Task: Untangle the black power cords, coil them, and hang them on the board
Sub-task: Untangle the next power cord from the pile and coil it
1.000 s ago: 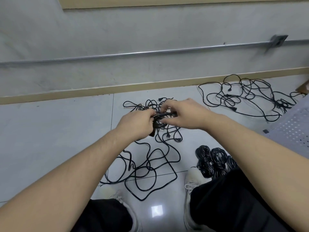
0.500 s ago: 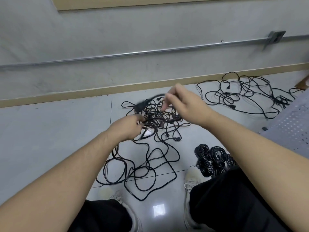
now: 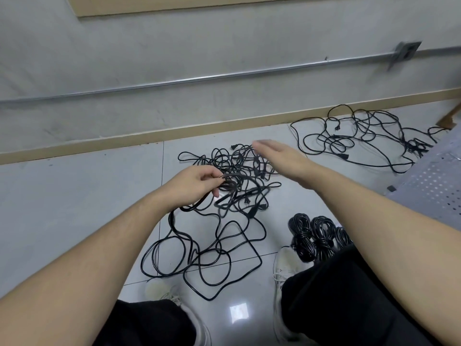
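A tangle of black power cords [image 3: 239,171] lies on the grey tiled floor in front of me, with loose loops [image 3: 219,255] trailing toward my feet. My left hand [image 3: 197,183] grips a few strands at the tangle's left side, fingers curled round them. My right hand [image 3: 279,156] hovers flat above the tangle's far right part, fingers straight and blurred, holding nothing. A second tangle of cords [image 3: 361,138] lies further right near the wall. Three coiled cords [image 3: 316,238] lie by my right shoe.
A wall with a beige skirting [image 3: 149,138] and a metal conduit pipe [image 3: 199,78] runs behind the cords. A perforated grey panel [image 3: 434,186] lies at the right edge. My two white shoes [image 3: 284,268] stand on the floor below the loops.
My right hand let go of the cords and opened flat, moving right above the tangle. The lifted strands dropped back down. My left hand keeps its hold.
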